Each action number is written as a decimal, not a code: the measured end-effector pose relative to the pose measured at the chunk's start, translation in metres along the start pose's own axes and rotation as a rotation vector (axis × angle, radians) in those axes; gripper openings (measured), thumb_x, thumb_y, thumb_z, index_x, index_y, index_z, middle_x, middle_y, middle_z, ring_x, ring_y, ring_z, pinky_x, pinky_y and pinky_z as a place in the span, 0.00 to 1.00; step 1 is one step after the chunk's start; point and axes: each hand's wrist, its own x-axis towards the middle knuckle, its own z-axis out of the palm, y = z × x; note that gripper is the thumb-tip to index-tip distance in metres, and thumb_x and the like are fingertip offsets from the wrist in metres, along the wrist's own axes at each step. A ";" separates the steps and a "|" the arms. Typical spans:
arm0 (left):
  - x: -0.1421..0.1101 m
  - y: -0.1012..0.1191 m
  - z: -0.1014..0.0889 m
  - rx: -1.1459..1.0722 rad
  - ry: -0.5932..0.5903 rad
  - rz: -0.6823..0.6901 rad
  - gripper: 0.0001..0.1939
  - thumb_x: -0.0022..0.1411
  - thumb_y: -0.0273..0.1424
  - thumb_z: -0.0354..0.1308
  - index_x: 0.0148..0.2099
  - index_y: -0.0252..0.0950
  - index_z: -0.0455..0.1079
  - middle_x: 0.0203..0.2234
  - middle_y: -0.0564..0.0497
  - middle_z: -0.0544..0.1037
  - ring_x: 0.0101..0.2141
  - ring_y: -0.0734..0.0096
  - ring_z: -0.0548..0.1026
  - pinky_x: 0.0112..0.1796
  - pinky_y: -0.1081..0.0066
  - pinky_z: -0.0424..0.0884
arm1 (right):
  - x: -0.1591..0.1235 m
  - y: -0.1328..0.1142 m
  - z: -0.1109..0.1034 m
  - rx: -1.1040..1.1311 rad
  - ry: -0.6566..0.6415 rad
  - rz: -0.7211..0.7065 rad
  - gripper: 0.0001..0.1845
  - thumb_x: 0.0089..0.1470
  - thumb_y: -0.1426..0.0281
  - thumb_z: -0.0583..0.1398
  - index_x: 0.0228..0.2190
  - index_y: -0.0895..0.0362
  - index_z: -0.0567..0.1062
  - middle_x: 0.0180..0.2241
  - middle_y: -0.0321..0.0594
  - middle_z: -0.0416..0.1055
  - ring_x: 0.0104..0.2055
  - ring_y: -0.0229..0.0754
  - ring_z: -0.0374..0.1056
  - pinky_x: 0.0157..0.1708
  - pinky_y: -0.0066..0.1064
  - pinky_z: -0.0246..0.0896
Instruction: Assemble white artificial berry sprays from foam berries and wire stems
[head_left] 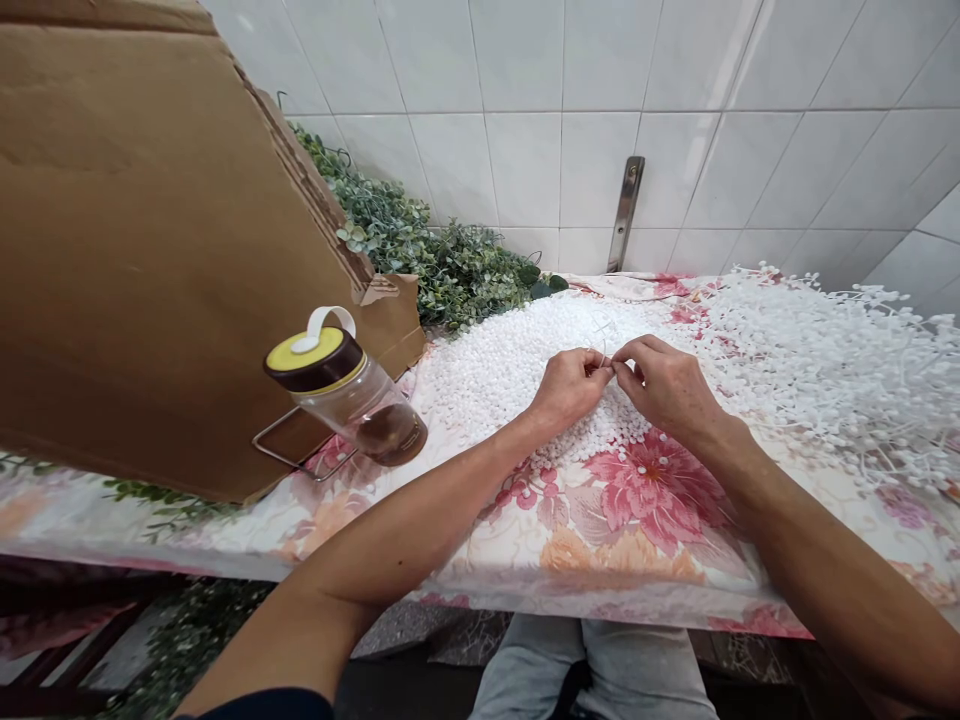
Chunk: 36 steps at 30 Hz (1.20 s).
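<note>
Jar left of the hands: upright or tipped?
Tipped: the clear plastic jar leans far over, its yellow-topped lid up at the left and its brown contents pooled at the lower end.

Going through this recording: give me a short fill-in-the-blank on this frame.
The left hand and right hand meet at their ____ above a heap of small white beads. The heap lies on a cloth printed with pink ____. The jar in front of the cardboard sheet has a lid with a ____ top. The wall behind the cloth is covered in white ____.

Missing words: fingertips; flowers; yellow; tiles.
</note>
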 end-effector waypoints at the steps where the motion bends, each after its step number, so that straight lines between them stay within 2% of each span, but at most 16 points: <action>1: -0.001 0.001 0.000 0.021 0.006 0.009 0.07 0.60 0.32 0.61 0.34 0.34 0.78 0.28 0.51 0.80 0.30 0.70 0.73 0.33 0.70 0.65 | 0.000 -0.001 0.000 -0.010 0.005 0.005 0.07 0.63 0.71 0.58 0.36 0.56 0.78 0.39 0.44 0.78 0.32 0.43 0.72 0.36 0.36 0.64; 5: -0.004 0.005 -0.002 0.134 0.026 0.072 0.06 0.61 0.30 0.59 0.33 0.35 0.76 0.28 0.50 0.79 0.31 0.69 0.72 0.35 0.69 0.64 | 0.000 -0.001 0.001 -0.023 0.022 0.009 0.05 0.60 0.73 0.59 0.34 0.55 0.76 0.37 0.43 0.76 0.30 0.42 0.70 0.34 0.35 0.62; 9: -0.004 0.006 -0.003 0.205 0.044 0.109 0.08 0.62 0.29 0.58 0.30 0.36 0.73 0.27 0.51 0.76 0.30 0.69 0.69 0.34 0.69 0.62 | 0.000 -0.002 0.006 -0.047 0.044 0.020 0.05 0.60 0.73 0.58 0.34 0.56 0.75 0.37 0.43 0.77 0.29 0.42 0.69 0.33 0.35 0.60; 15: 0.001 0.003 -0.002 0.059 0.058 0.039 0.08 0.60 0.30 0.59 0.28 0.35 0.71 0.24 0.53 0.74 0.28 0.71 0.68 0.32 0.70 0.60 | 0.002 -0.005 0.012 -0.099 0.110 0.081 0.06 0.62 0.71 0.57 0.34 0.55 0.74 0.34 0.45 0.75 0.35 0.47 0.70 0.32 0.36 0.58; 17: 0.001 0.005 -0.001 0.030 0.056 0.043 0.07 0.59 0.29 0.60 0.28 0.35 0.71 0.23 0.54 0.74 0.28 0.71 0.68 0.32 0.70 0.60 | 0.004 0.002 0.007 -0.133 0.169 0.145 0.06 0.61 0.72 0.56 0.33 0.55 0.73 0.34 0.46 0.75 0.34 0.48 0.69 0.32 0.37 0.58; 19: 0.001 0.006 -0.001 0.005 0.062 0.046 0.07 0.59 0.30 0.60 0.29 0.35 0.72 0.23 0.54 0.73 0.27 0.72 0.68 0.32 0.70 0.61 | 0.006 0.012 0.000 -0.164 0.283 0.211 0.06 0.58 0.74 0.56 0.31 0.55 0.71 0.33 0.47 0.74 0.33 0.49 0.69 0.32 0.38 0.59; 22: 0.005 0.001 -0.002 -0.075 0.094 0.020 0.07 0.59 0.32 0.61 0.30 0.35 0.73 0.23 0.54 0.73 0.27 0.73 0.68 0.32 0.71 0.61 | 0.007 0.022 -0.008 -0.090 0.373 0.266 0.02 0.56 0.72 0.58 0.31 0.53 0.71 0.32 0.43 0.75 0.30 0.46 0.69 0.34 0.39 0.62; 24: 0.010 -0.006 -0.003 -0.137 0.116 -0.003 0.07 0.59 0.33 0.61 0.31 0.35 0.73 0.23 0.55 0.73 0.26 0.74 0.68 0.31 0.72 0.61 | 0.007 0.022 -0.008 -0.001 0.353 0.294 0.01 0.55 0.69 0.60 0.31 0.53 0.72 0.31 0.41 0.76 0.26 0.44 0.69 0.34 0.39 0.64; 28: 0.019 -0.018 -0.007 -0.225 0.164 -0.034 0.09 0.59 0.37 0.61 0.34 0.36 0.73 0.22 0.57 0.70 0.23 0.76 0.66 0.27 0.74 0.61 | 0.005 0.015 -0.003 0.085 0.234 0.318 0.03 0.53 0.68 0.62 0.31 0.53 0.75 0.29 0.39 0.77 0.25 0.44 0.71 0.35 0.39 0.65; 32: 0.019 -0.017 -0.008 -0.300 0.171 -0.061 0.10 0.58 0.38 0.62 0.35 0.36 0.72 0.21 0.58 0.68 0.20 0.78 0.65 0.24 0.74 0.62 | 0.004 0.011 -0.004 0.121 0.104 0.346 0.03 0.51 0.68 0.64 0.29 0.53 0.79 0.27 0.38 0.78 0.25 0.45 0.72 0.35 0.39 0.65; 36: 0.018 -0.014 -0.008 -0.354 0.194 -0.082 0.10 0.58 0.37 0.64 0.36 0.36 0.72 0.21 0.58 0.69 0.20 0.79 0.66 0.22 0.76 0.61 | 0.005 0.007 -0.009 0.222 0.072 0.365 0.07 0.54 0.65 0.63 0.28 0.53 0.80 0.25 0.38 0.78 0.24 0.44 0.72 0.32 0.37 0.66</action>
